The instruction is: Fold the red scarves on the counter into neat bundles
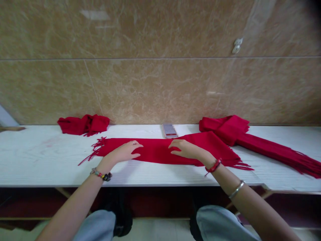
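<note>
The person's left hand (126, 150) is palm down at the left part of a red scarf (155, 150), fingers curved and thumb spread away from them. The right hand (185, 149) is posed likewise farther right on the same cloth, its thumb and fingers also apart. The two hands are well apart from each other, with a flat stretch of scarf between them; neither is closed around the fabric, and how firmly they press cannot be told.

The scarf lies lengthwise along the white surface (62, 160), fringed at both ends, narrow and even at the left and flaring wider at the right. A beaded bracelet (101, 174) circles the left wrist; a red braided bracelet (213, 166) and a silver bangle (237, 189) are on the right arm.

Just beyond the scarf, near the wall, lies a phone (170, 131); its screen is blurred, so any writing on it cannot be read. To the left is a bunched red scarf (75, 125), and to the right a folded red scarf (233, 134), its long fringed tail slanting toward the right edge. Behind stands a brown marbled wall (150, 83) bearing a small white fitting (237, 45). Below the surface, the person's knees show in pale trousers (97, 222)
</note>
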`<state>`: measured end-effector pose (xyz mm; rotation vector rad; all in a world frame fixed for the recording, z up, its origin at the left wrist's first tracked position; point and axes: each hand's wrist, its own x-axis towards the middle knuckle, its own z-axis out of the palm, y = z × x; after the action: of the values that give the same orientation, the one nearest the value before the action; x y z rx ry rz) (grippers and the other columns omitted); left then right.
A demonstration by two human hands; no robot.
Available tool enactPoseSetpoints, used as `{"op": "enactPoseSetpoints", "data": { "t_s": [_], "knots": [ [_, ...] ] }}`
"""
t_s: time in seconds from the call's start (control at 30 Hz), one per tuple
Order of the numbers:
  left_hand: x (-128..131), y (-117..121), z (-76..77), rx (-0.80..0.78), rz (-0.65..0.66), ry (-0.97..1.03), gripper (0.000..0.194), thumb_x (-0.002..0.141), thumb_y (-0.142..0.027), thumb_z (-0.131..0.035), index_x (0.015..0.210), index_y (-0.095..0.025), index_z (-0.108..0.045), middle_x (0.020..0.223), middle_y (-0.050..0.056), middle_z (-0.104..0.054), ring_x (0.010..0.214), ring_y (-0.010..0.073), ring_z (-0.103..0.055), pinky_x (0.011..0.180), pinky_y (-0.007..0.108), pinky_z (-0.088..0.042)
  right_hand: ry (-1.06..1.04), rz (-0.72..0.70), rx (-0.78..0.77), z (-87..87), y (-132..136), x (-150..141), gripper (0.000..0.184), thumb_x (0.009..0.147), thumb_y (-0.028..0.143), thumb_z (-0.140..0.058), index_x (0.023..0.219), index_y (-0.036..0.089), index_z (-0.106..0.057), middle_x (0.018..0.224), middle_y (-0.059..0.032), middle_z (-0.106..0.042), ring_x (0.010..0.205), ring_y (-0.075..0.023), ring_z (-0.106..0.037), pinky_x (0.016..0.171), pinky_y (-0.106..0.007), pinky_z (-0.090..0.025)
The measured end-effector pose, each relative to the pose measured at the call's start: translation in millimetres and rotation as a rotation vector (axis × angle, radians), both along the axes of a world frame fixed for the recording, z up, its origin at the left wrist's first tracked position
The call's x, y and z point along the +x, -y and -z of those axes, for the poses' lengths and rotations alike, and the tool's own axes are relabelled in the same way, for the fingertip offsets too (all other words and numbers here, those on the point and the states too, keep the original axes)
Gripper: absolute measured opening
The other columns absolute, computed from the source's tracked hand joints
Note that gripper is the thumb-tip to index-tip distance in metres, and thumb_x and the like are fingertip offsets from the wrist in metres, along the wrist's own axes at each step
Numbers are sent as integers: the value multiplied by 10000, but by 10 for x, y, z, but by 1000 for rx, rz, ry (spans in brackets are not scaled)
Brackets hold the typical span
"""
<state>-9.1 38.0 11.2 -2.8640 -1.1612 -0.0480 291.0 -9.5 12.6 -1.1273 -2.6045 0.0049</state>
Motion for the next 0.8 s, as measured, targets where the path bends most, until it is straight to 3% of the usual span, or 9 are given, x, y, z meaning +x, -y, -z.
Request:
{"op": "enactPoseSetpoints", "data": {
  "t_s": [0.07,0.17,0.37,0.63,0.8],
  "knots": [
    [213,177,-38,-20,171,9,371,831,-313,-505,1184,-199,-517,1168,56,-547,1082,172,-495,939,270,-363,76,-27,-61,-39,153,42,216,835,205,-494,995,146,-626,972,-78,-626,891,-176,-575,817,-289,-444],
    [495,327,1,53,267,-22,344,822,-196,-504,1166,-210,-523,1121,50,-572,1009,168,-541,855,255,-419,122,24,-78,-15,357,229,232,811,188,-515,1012,157,-626,991,-82,-623,892,-183,-581,799,-292,-454],
    [875,381,135,246,261,-58,389,788,-13,-447,1111,-210,-540,1035,66,-611,929,175,-584,755,264,-450,80,151,160,147,675,547,341,763,133,-543,1102,132,-579,1059,-113,-606,985,-214,-544,862,-350,-430],
    [1342,406,171,324,265,32,159,803,-60,-502,869,-176,-589,796,38,-625,757,167,-596,656,257,-450,48,292,385,382,671,405,63,761,138,-576,791,153,-629,812,-66,-631,801,-194,-546,759,-317,-411],
    [1375,325,147,314,279,38,166,801,-36,-477,804,-165,-583,755,30,-603,730,159,-573,651,250,-439,69,381,380,363,623,394,151,801,83,-512,704,170,-588,675,-23,-583,666,-159,-503,646,-275,-358]
  ]
}}
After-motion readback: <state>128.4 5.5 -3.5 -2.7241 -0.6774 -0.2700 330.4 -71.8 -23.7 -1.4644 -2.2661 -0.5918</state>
